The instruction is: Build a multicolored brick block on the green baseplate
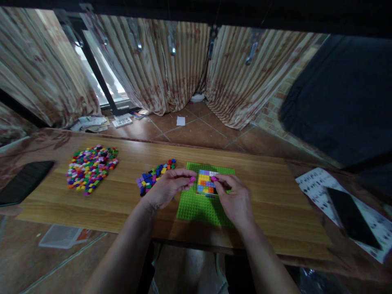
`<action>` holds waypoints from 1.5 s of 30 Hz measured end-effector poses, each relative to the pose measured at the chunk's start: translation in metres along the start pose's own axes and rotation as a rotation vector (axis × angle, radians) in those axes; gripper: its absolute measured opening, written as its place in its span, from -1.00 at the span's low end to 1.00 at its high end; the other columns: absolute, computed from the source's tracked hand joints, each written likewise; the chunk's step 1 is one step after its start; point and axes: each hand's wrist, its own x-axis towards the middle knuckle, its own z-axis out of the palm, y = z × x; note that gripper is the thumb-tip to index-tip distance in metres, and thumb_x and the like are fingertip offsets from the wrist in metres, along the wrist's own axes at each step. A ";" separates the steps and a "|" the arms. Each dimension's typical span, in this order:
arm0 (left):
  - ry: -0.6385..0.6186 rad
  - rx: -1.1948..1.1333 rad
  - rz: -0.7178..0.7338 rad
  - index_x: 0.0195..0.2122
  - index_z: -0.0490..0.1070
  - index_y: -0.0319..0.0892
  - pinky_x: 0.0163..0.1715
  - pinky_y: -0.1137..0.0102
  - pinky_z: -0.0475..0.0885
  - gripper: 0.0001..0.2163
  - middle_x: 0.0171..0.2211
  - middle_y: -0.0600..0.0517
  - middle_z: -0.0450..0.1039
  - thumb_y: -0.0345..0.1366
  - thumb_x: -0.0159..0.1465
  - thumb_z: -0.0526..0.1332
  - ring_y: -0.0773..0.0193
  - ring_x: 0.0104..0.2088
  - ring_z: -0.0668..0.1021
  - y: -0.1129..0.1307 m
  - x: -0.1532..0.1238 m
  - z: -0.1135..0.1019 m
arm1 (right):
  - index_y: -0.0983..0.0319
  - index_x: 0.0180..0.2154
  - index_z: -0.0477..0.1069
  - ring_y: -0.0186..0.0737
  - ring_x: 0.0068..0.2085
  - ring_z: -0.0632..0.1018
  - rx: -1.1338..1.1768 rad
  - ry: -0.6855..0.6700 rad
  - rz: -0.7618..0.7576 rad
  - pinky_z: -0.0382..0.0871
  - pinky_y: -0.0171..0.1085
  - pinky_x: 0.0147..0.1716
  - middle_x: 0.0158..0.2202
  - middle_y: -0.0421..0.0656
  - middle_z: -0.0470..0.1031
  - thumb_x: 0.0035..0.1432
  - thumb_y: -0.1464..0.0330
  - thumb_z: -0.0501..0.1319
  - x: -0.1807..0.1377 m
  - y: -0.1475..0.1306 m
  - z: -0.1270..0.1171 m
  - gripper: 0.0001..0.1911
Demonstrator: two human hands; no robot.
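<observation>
A green studded baseplate (199, 206) lies on the wooden table in front of me, with a patch of coloured small bricks (206, 183) built near its far edge. My left hand (167, 188) rests at the plate's left edge, fingers pinched on a small pink brick (192, 179). My right hand (235, 198) lies over the plate's right half, fingertips pinched on another pink brick (214, 179) right at the coloured patch. Both hands are closed and nearly meet above the patch.
A small pile of mostly blue bricks (154, 174) sits left of the plate, and a large mixed-colour pile (91, 167) further left. A dark phone (24, 181) lies at far left, another dark phone (350, 218) on a printed sheet (312, 181) at right. Curtains hang behind.
</observation>
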 end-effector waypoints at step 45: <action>0.033 0.396 0.260 -0.31 0.55 -0.26 -0.29 0.43 0.38 -0.83 -0.39 0.04 0.53 -0.36 0.04 0.36 0.32 -0.36 0.50 -0.018 0.012 0.001 | 0.11 -0.24 0.55 -0.15 -0.15 0.56 0.038 -0.096 -0.136 0.42 -0.13 -0.10 -0.22 -0.16 0.60 0.23 0.32 0.19 -0.004 -0.010 0.004 -0.85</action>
